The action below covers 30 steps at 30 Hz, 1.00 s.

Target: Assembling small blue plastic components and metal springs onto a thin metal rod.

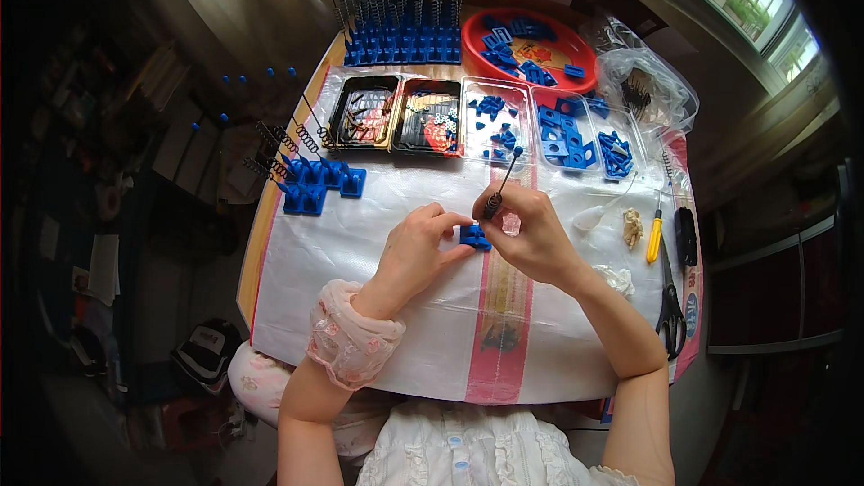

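Left hand (416, 250) pinches a small blue plastic block (473, 237) on the tabletop (360, 225). Right hand (531, 232) grips a coiled metal spring (500, 187) with a blue-tipped rod, upright above the block.

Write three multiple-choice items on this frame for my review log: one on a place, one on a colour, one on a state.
1. Where does the red round tray sit?
A. at the far side of the table, right of the rows of upright springs
B. at the near edge by the person
C. on the floor

2. What colour is the small block between the hands?
A. yellow
B. blue
C. green

3. What is the right hand doing?
A. resting flat and empty
B. cutting with the scissors
C. pinching a spring rod over the block, which the left hand steadies

Key: 1 A, the tray lies beyond the clear trays; 2 B, it matches the blue parts; 3 C, the scissors lie untouched.
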Each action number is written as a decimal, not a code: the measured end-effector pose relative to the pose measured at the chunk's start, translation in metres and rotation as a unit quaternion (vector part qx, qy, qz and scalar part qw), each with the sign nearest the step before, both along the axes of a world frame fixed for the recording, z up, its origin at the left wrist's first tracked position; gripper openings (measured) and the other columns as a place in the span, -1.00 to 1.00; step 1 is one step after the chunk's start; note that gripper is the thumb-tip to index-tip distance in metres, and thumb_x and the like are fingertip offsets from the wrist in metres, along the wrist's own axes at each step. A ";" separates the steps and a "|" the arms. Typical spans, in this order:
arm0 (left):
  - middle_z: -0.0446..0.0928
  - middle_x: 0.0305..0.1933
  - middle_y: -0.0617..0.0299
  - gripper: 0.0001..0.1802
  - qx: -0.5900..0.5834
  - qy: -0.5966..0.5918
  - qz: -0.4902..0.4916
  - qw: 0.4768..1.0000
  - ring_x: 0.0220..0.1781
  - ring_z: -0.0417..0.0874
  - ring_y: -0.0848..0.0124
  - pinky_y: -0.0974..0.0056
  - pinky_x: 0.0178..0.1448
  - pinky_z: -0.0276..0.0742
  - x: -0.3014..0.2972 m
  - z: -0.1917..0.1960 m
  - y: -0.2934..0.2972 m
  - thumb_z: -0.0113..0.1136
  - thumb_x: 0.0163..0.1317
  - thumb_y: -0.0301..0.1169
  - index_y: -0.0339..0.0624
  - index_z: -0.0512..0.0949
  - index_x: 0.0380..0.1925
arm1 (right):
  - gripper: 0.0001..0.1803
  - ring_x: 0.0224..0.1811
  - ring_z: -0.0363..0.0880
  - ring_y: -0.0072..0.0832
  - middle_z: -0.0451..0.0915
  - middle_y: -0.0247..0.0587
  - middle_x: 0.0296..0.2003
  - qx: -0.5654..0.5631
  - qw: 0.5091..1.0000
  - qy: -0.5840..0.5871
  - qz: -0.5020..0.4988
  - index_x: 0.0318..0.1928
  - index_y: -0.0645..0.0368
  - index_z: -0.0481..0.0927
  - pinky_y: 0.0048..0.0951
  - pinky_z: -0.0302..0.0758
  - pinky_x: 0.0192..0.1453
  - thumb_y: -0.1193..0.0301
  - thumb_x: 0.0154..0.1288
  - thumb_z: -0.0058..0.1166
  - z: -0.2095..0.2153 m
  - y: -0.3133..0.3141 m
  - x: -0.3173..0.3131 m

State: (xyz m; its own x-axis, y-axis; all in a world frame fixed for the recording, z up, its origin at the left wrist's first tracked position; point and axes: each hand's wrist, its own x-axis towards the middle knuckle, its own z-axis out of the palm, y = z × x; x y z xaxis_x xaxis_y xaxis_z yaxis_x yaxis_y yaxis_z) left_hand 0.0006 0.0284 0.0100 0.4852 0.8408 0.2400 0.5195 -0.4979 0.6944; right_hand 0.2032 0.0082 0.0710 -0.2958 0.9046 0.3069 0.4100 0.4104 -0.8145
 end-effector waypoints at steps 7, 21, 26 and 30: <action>0.58 -0.33 0.20 -0.64 -0.006 0.000 0.000 1.000 -0.32 0.64 0.31 0.21 -0.17 0.60 0.000 0.001 -0.001 0.58 0.09 -0.34 -0.11 0.76 -0.09 | -0.88 -0.31 0.68 -0.44 0.67 -0.18 -0.34 -0.001 1.000 -0.004 0.002 -0.24 0.31 0.65 -0.42 0.58 -0.19 0.68 0.19 0.20 0.000 0.000 0.000; 0.58 -0.34 0.20 -0.63 -0.001 -0.001 0.000 1.000 -0.33 0.63 0.31 0.21 -0.18 0.60 0.000 0.001 0.000 0.59 0.08 -0.33 -0.12 0.76 -0.09 | -0.89 -0.34 0.63 -0.43 0.64 -0.17 -0.36 0.006 1.000 0.008 -0.002 -0.27 0.31 0.63 -0.41 0.54 -0.22 0.67 0.17 0.19 -0.001 0.000 -0.001; 0.59 -0.31 0.22 -0.64 -0.030 0.014 0.006 0.999 -0.23 0.67 0.27 0.17 -0.11 0.62 0.000 0.006 -0.002 0.58 0.10 -0.31 -0.03 0.77 -0.07 | -0.88 -0.32 0.68 -0.44 0.68 -0.17 -0.33 0.008 1.000 0.001 -0.002 -0.25 0.31 0.65 -0.42 0.57 -0.21 0.68 0.18 0.21 -0.001 -0.001 0.000; 0.59 -0.30 0.23 -0.65 -0.049 0.013 0.008 0.999 -0.18 0.68 0.25 0.15 -0.07 0.62 0.000 0.006 -0.002 0.57 0.12 -0.30 0.03 0.77 -0.07 | -0.89 -0.31 0.68 -0.43 0.68 -0.17 -0.33 -0.003 1.000 -0.007 -0.006 -0.26 0.31 0.65 -0.42 0.58 -0.20 0.68 0.18 0.21 0.001 -0.001 -0.001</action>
